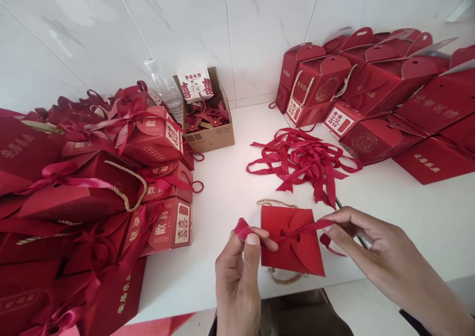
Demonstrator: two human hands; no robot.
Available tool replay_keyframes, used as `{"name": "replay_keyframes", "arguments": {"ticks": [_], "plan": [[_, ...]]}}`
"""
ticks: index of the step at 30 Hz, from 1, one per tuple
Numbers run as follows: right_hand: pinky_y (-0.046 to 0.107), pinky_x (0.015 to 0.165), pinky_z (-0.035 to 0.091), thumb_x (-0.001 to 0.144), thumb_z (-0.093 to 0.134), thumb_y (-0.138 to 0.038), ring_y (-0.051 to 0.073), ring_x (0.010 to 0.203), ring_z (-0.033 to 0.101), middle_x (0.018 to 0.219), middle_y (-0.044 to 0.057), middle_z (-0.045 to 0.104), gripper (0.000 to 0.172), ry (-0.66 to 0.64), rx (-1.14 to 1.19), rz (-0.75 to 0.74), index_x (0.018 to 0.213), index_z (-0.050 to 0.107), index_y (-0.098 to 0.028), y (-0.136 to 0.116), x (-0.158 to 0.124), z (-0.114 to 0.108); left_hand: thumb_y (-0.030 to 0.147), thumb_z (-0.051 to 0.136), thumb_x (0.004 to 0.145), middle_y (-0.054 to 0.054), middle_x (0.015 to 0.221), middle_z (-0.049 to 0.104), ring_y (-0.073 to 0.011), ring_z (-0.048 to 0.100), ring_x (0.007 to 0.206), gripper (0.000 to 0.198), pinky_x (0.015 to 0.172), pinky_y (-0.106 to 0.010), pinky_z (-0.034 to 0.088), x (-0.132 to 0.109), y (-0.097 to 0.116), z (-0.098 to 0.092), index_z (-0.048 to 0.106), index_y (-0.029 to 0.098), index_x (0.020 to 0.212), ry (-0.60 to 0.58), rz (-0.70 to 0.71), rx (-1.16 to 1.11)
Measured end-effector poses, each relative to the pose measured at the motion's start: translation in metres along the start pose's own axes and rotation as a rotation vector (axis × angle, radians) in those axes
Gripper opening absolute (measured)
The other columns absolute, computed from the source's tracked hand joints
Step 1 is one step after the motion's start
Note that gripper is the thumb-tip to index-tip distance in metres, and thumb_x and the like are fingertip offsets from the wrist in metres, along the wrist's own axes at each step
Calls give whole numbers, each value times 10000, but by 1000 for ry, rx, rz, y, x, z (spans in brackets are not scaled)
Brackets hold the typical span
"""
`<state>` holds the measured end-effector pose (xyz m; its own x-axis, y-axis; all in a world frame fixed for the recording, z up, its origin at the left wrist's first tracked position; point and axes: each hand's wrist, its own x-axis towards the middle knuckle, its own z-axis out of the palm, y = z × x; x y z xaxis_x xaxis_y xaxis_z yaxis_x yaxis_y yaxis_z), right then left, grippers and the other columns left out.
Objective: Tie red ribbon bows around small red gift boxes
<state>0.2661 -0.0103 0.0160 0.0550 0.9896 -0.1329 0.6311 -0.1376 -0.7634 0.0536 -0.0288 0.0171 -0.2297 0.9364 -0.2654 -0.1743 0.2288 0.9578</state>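
Note:
A red gift box [274, 249] with rope handles sits on the white table in front of me, its curved top flaps folded together. Through the holes in the flaps runs a red ribbon [306, 228]. On the box's left, my left hand [241, 266] pinches one end of that ribbon between thumb and fingers. Over on the right, my right hand [365, 242] pinches the other part, drawn out from the middle of the box, with a loose tail hanging below. A thin dark stick-like object, partly hidden, lies behind my right hand.
Loose red ribbons [304, 158] lie heaped beyond the box. Ribbon-tied boxes [163, 227] are piled at left; more red boxes [393, 88] are stacked at right. A cardboard box [215, 138] with cards and ribbons stands by the wall beside a clear plastic bottle [166, 96].

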Motion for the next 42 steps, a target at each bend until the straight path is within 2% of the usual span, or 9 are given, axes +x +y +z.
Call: {"name": "replay_keyframes", "arguments": {"ticks": [4, 7, 12, 19, 23, 27, 33, 38, 42], "plan": [[248, 575, 520, 965, 583, -563, 192, 801, 657, 925, 25, 664, 290, 66, -29, -126, 923, 687, -295, 5, 2, 0, 591, 640, 945, -68, 1130, 777, -279, 651, 1193, 400, 1046, -402, 525, -3, -2, -6, 792, 281, 1147, 126, -47, 50], [234, 552, 544, 955, 606, -528, 247, 1056, 705, 1171, 48, 688, 234, 44, -54, -180, 1042, 685, -326, 3, 2, -1, 596, 666, 925, -58, 1294, 735, -309, 562, 1370, 394, 1112, -422, 494, -5, -1, -10, 795, 313, 1165, 129, -64, 156], [245, 551, 587, 966, 602, -526, 257, 954, 762, 1040, 25, 767, 233, -31, -86, -169, 1059, 680, -327, -4, 0, -2, 541, 616, 983, -62, 1210, 772, -285, 659, 1256, 354, 1080, -406, 517, 0, 6, -6, 796, 299, 1168, -80, 16, 118], [178, 606, 609, 993, 603, -470, 203, 1000, 773, 1125, 10, 776, 298, -33, -101, -280, 1275, 624, -377, -19, -4, -2, 425, 603, 1015, -45, 1091, 764, -227, 695, 1020, 336, 946, -358, 549, 11, 14, 3, 713, 339, 1320, -148, 227, 270], [173, 573, 603, 1001, 585, -453, 190, 946, 773, 1136, 5, 782, 220, -23, -96, -299, 1178, 677, -363, -25, -1, -3, 335, 541, 1046, -37, 999, 723, -180, 656, 892, 249, 802, -277, 544, 23, 19, 5, 764, 295, 1150, -250, 377, 436], [159, 466, 561, 977, 603, -479, 188, 871, 786, 1040, 1, 797, 195, 1, -123, -269, 1069, 714, -347, -25, 2, -7, 438, 549, 1039, -44, 981, 751, -181, 685, 872, 297, 744, -257, 565, 28, 21, -1, 773, 268, 1136, -186, 273, 326], [145, 539, 592, 958, 650, -485, 177, 956, 790, 1055, -28, 808, 186, 4, -121, -271, 1098, 702, -375, -22, 3, -10, 506, 631, 983, -59, 1367, 709, -265, 616, 1329, 386, 1081, -346, 519, 21, 15, -9, 733, 307, 1299, -65, 70, 170], [151, 463, 553, 962, 641, -504, 176, 892, 788, 1004, -12, 801, 189, -25, -102, -273, 1052, 721, -358, -26, 3, -8, 439, 721, 933, -47, 1276, 740, -230, 679, 1213, 559, 997, -315, 574, 19, 16, -6, 584, 339, 1466, -120, -8, -59], [169, 388, 477, 983, 592, -528, 169, 796, 765, 952, -6, 785, 241, -35, -91, -241, 955, 733, -335, -29, 4, -8, 483, 747, 909, -56, 1067, 788, -211, 741, 1026, 388, 872, -273, 608, 16, 14, -12, 751, 268, 1231, 19, 102, 25]]}}
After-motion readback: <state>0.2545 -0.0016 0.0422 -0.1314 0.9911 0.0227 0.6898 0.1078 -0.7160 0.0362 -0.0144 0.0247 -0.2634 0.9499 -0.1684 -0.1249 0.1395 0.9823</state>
